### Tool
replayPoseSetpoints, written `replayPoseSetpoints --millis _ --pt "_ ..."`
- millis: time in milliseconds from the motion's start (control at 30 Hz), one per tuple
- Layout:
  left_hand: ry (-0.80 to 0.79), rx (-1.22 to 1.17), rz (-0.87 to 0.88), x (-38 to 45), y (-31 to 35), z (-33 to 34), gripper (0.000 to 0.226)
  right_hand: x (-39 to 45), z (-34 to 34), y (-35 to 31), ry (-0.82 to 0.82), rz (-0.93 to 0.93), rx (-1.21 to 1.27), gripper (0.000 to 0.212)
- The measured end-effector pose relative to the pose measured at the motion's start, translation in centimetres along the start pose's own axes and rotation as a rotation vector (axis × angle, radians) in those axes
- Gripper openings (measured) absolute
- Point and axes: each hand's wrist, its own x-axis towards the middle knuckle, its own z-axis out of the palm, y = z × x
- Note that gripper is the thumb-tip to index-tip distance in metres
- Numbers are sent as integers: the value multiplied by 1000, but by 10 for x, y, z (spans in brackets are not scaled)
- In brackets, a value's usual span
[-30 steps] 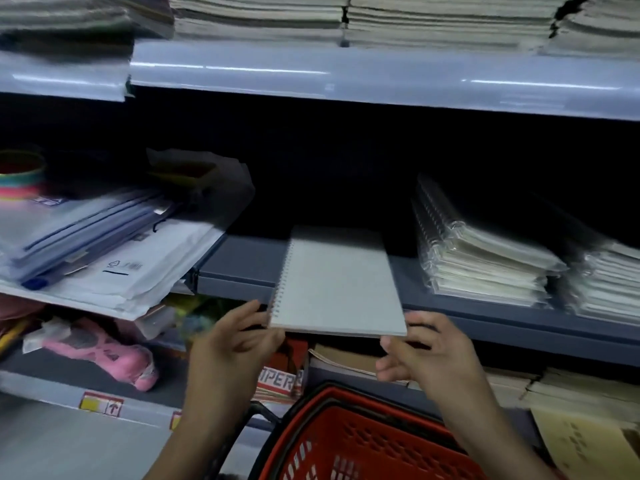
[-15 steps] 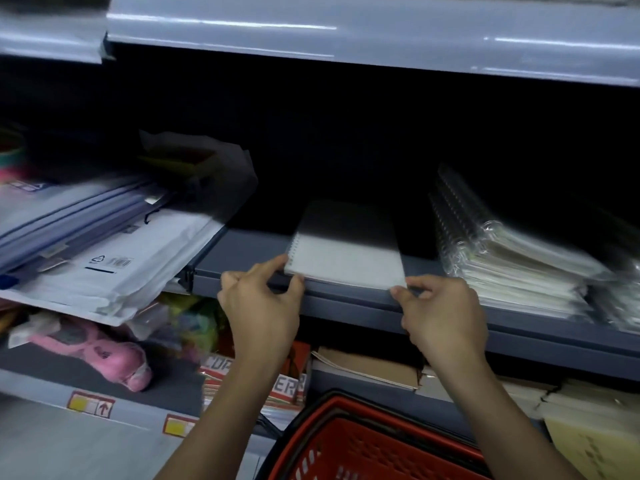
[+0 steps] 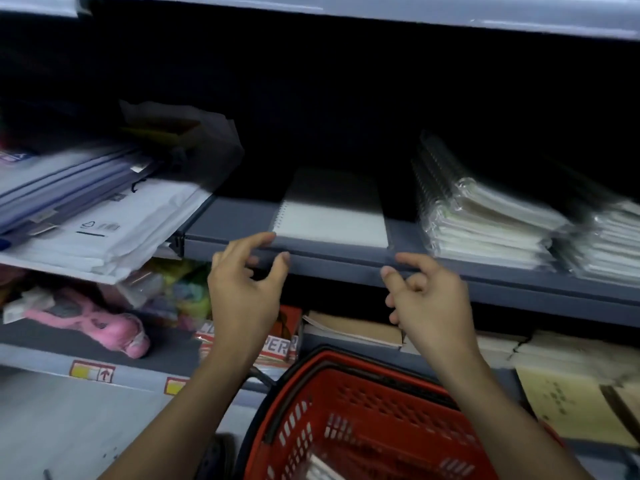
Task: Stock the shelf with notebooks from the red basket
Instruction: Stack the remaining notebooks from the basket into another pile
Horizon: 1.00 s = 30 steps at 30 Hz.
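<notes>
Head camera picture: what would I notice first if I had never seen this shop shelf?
Probably the red basket at the bottom middle, brightest of all. Above it a white spiral notebook lies flat on the grey shelf, with the left hand and right hand just below it, holding nothing. A pink toy lies lower left.

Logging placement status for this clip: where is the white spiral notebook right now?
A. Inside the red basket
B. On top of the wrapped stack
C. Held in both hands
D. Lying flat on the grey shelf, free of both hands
D: the white spiral notebook lies flat on the grey shelf, with the left hand and right hand below its edge holding nothing.
</notes>
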Motion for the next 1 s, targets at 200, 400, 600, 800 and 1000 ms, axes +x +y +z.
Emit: replayPoseSetpoints --millis 200,400,600,800,1000 --pt "-244 -184 -278 -58 -20 -5 20 -64 -14 38 -101 -36 -148 27" --pt "-622 -67 -566 -125 -53 1 16 -131 -15 105 -401 193 -272 25" --pt "-1007 263 -731 -172 -87 14 49 -179 9 194 -503 637 -316 37" --pt "-1242 511 -658 -188 -96 21 61 -199 31 222 -409 1014 42 49" --pt "-1142 565 -639 -186 -93 29 30 -201 37 217 -308 1079 32 51"
